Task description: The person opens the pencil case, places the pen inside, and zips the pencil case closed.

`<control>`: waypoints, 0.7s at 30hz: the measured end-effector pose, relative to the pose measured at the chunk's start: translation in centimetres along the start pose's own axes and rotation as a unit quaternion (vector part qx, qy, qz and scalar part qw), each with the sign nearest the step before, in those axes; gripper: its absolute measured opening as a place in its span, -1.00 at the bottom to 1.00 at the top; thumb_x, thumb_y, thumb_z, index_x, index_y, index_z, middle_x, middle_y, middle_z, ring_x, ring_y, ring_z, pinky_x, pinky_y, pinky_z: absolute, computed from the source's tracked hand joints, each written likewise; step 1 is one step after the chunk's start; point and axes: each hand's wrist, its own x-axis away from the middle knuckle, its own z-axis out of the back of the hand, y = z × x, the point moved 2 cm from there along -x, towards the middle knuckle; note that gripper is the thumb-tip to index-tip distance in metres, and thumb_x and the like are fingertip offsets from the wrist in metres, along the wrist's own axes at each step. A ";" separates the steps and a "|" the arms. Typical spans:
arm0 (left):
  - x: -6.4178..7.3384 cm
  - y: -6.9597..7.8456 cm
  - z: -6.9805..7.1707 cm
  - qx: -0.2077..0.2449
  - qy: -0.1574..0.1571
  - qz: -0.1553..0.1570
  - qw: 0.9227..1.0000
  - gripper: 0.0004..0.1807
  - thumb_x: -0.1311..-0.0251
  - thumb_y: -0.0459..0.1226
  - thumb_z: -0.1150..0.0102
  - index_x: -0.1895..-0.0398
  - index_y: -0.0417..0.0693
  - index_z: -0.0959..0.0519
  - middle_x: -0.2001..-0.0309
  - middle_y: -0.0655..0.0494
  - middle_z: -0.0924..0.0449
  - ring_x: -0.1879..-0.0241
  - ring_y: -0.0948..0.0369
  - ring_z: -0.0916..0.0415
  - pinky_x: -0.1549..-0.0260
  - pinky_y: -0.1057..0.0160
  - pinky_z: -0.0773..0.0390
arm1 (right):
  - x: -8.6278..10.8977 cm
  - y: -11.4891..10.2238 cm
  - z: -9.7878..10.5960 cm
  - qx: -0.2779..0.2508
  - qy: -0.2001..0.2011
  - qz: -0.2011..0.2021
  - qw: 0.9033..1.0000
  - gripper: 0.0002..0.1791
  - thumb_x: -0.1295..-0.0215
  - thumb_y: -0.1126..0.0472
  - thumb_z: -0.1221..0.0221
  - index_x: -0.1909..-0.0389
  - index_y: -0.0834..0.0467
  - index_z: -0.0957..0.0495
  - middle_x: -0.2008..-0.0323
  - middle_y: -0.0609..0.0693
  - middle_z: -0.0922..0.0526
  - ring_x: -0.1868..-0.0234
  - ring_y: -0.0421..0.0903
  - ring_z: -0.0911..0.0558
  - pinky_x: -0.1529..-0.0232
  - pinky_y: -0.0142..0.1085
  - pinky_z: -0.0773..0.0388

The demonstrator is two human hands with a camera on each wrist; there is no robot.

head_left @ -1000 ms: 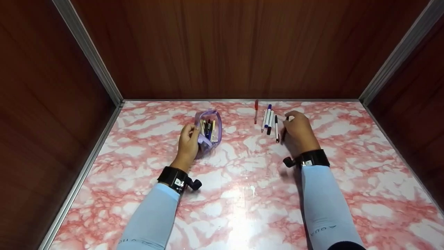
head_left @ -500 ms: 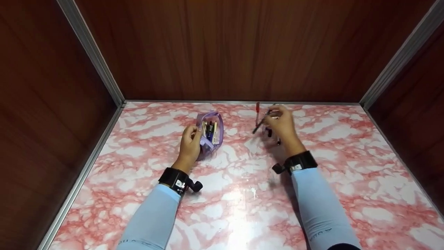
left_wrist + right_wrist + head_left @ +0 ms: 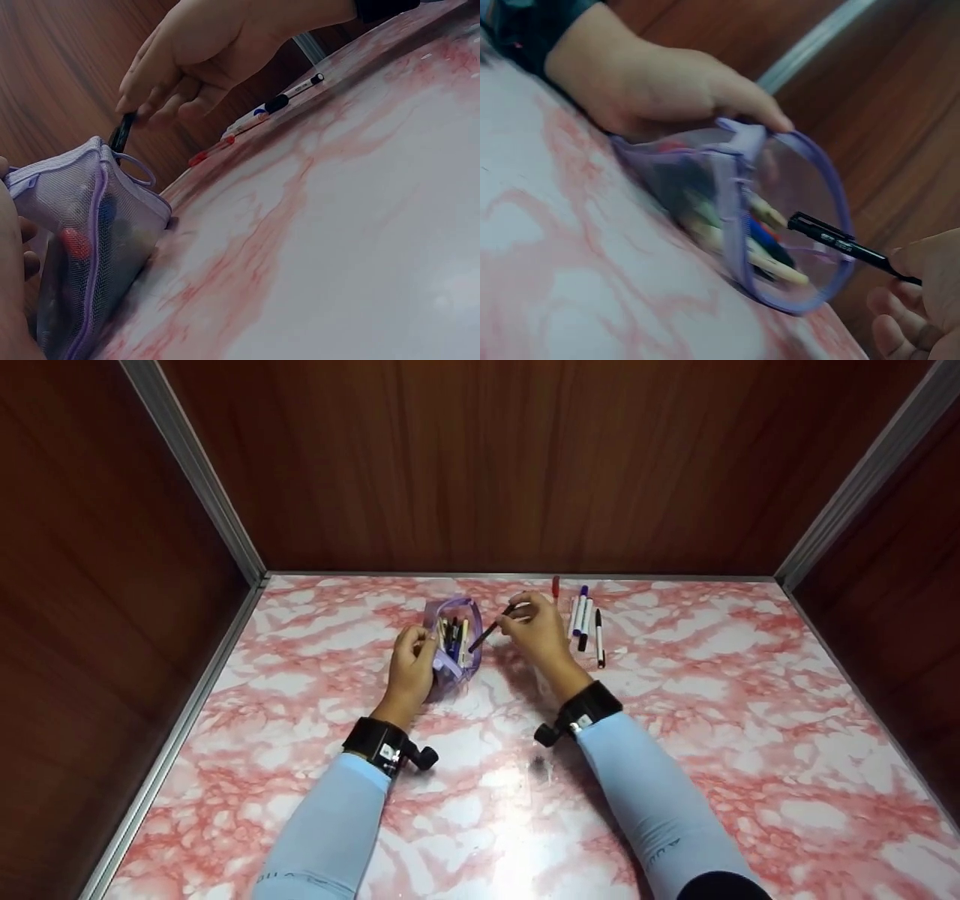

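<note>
My left hand (image 3: 409,667) grips the near-left edge of a purple mesh pencil case (image 3: 135,225), thumb over its rim. The case stands with its mouth spread, and several pens (image 3: 454,639) show inside, some with yellowish or blue barrels. In my right hand (image 3: 541,636), thumb and fingers pinch a slim black pen (image 3: 840,244) near one end. The pen slants down to the left, and its capped end is at the case's mouth in the right wrist view. How deep that end reaches is hard to tell.
Right of the case lie a red pen (image 3: 556,587), partly hidden by my right hand, a white marker with a blue cap (image 3: 580,611), a white marker with a black cap (image 3: 586,630) and a white pen with black ends (image 3: 599,639). Wooden panels (image 3: 480,472) bound the marbled table (image 3: 480,810).
My right hand has lifted the black pen from the right end of the row and carried it left to the pencil case. The left hand has stayed on the case.
</note>
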 end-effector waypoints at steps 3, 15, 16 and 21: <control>-0.1 -0.1 0.0 0.000 0.006 -0.019 1.000 -0.78 -0.64 -0.16 -0.18 0.17 -0.11 -0.58 0.03 -0.05 -0.55 0.13 0.11 -0.58 0.06 0.21 -0.59 | 0.0 -0.1 -1.5 0.010 -0.009 0.003 1.000 -0.69 -0.37 0.46 -0.46 -0.07 0.34 -0.65 0.16 0.27 -0.87 0.37 -0.23 -0.79 0.26 -0.25 -0.84; -0.1 0.6 -0.1 0.019 0.010 0.042 0.999 -0.81 -0.69 -0.24 -0.14 0.14 -0.18 -0.56 -0.09 -0.15 -0.60 0.06 0.11 -0.69 0.13 0.33 -0.67 | 0.8 -1.0 -5.7 0.138 -0.149 0.019 0.979 -0.62 -0.43 0.31 -0.51 -0.21 0.30 -0.79 -0.01 0.25 -0.91 -0.03 0.12 -0.91 0.11 -0.34 -0.78; -0.1 0.6 -0.2 0.020 0.011 0.044 0.999 -0.81 -0.69 -0.24 -0.15 0.14 -0.18 -0.56 -0.09 -0.15 -0.60 0.06 0.10 -0.70 0.13 0.34 -0.67 | 0.8 -1.0 -5.8 0.146 -0.150 0.026 0.977 -0.64 -0.44 0.31 -0.51 -0.20 0.29 -0.80 -0.02 0.24 -0.91 -0.04 0.13 -0.91 0.08 -0.31 -0.80; -0.1 0.6 -0.1 0.029 0.014 0.042 0.999 -0.80 -0.69 -0.26 -0.15 0.16 -0.20 -0.56 -0.06 -0.13 -0.59 0.07 0.09 -0.70 0.15 0.35 -0.68 | 0.5 -0.8 -5.1 0.167 -0.150 0.049 0.973 -0.71 -0.43 0.36 -0.48 -0.12 0.31 -0.84 -0.08 0.23 -0.90 -0.06 0.15 -0.90 -0.07 -0.10 -0.86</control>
